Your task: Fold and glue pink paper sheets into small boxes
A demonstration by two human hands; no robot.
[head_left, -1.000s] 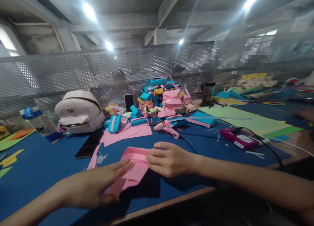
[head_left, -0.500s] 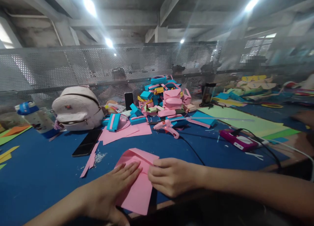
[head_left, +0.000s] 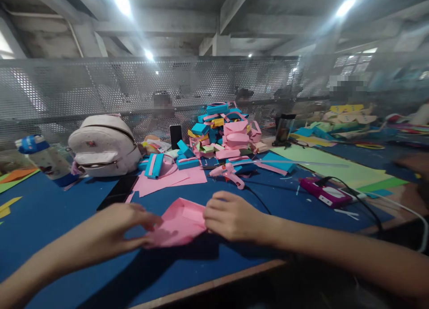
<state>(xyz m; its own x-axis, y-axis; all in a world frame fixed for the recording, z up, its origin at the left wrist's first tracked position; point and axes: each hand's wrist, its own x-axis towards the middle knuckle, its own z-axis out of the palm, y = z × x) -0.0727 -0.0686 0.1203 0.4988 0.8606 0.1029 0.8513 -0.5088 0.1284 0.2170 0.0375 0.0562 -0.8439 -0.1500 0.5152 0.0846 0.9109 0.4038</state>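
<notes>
Pink paper [head_left: 179,224], long axis left-right, between hands

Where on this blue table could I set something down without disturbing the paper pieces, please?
The widest bare stretch of blue table lies left of the left hand, below the water bottle and white backpack. A smaller strip runs between the glue gun and the magenta device. It is crowded behind, around the pile of folded paper boxes.
</notes>
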